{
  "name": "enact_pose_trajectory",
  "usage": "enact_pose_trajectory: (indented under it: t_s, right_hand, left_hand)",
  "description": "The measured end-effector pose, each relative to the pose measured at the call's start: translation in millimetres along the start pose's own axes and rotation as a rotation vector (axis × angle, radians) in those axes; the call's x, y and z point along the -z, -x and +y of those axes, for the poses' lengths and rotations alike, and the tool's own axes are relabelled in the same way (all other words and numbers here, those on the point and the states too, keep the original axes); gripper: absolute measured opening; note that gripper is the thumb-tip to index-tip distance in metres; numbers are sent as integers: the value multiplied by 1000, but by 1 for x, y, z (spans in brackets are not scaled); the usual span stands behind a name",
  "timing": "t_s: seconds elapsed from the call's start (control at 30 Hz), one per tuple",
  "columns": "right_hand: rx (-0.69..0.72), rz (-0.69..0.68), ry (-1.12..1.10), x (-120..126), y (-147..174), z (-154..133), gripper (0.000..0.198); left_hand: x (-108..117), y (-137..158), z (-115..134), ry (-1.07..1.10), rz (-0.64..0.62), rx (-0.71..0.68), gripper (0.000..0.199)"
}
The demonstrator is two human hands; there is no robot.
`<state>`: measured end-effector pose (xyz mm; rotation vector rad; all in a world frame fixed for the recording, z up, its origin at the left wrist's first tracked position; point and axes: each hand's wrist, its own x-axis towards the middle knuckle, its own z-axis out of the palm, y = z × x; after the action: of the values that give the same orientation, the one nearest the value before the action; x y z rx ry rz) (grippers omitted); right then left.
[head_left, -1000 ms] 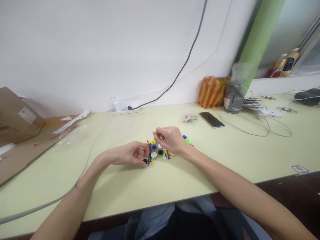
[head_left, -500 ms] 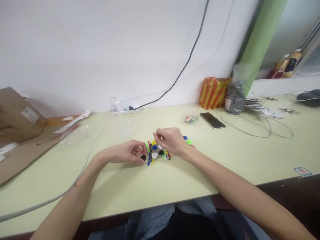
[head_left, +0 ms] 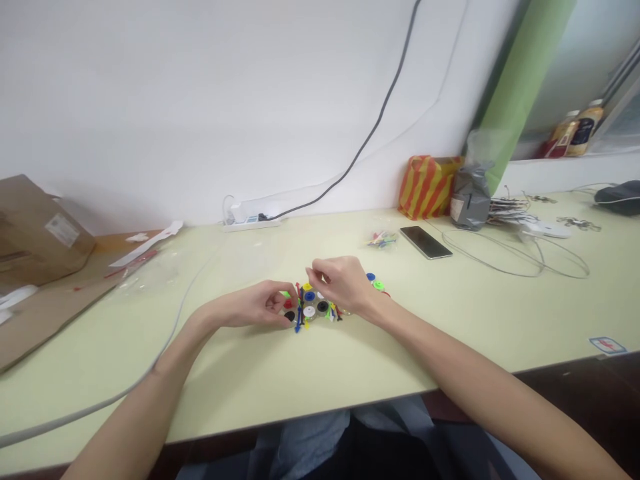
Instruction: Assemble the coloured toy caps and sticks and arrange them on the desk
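From where I stand, taking the cluster of coloured discs as the dial's centre and twelve as the wall side, the left hand (head_left: 257, 307) comes in at nine o'clock, its thumb and fingers curved with a gap between them around a red disc (head_left: 289, 304) and a black disc (head_left: 289, 317); I can't tell whether it grips either. A second ago that black disc sat lower, right up against the blue arrow (head_left: 298, 327); it now lies a little clear of it, inside the curve of the thumb, and the red disc, mostly covered then, shows plainly. The right hand (head_left: 345, 283), at about two o'clock, has its fingers curled in close, just as before; whatever it may hold is hidden from me. Between the two hands on the worktop (head_left: 400, 360) lie a blue disc (head_left: 310, 297), a white disc (head_left: 310, 312) and a yellow disc (head_left: 307, 287), with small arrows (head_left: 331, 312) at four o'clock. Beyond the right wrist a green disc (head_left: 379, 285) peeps out. Farther off, at two o'clock, a phone (head_left: 426, 242) lies flat, unmoved, near a clear packet of coloured pieces (head_left: 381, 239); the power strip (head_left: 251, 225) rests by the wall between ten and eleven.
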<state>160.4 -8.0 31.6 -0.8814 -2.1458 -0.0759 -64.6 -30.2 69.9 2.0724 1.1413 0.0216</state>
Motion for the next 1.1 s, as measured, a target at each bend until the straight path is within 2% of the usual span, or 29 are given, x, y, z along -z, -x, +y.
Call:
enact_pose_trajectory:
  t_s: [0.27,0.4,0.87,1.1]
  right_hand:
    - [4,-13,18,-1,-1,0,34]
    - [3,-21,14,0,0,0,34]
    - [1,-52,13,1,0,-2,33]
    - [4,-74,11,3,0,-3,32]
  left_hand:
    - [1,-1,0,-46,-16,-46,18]
    - [0,-1,1,-33,-17,-16,22]
    - [1,-1,-2,-38,9,-39,22]
    - [-1,-2,-1,3,-17,-35,27]
